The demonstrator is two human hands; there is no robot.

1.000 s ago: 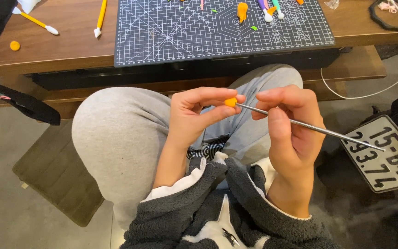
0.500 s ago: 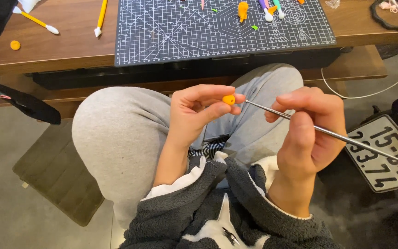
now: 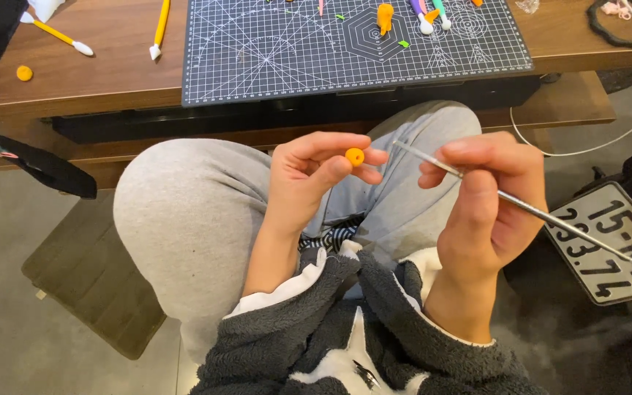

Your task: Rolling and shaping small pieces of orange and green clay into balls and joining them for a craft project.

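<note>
A cutting mat is seen on the surface. An orange ball is pinched by left hand fingers; a metal rod is gripped by right hand fingers.

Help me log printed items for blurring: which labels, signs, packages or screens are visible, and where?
Plate sign: on the floor at lower right beside the right hand, a white rectangle with a dark border and dark characters, tilted.
Cutting mat: on the wooden table, dark with white grid markings.
No packages or screens.
</note>
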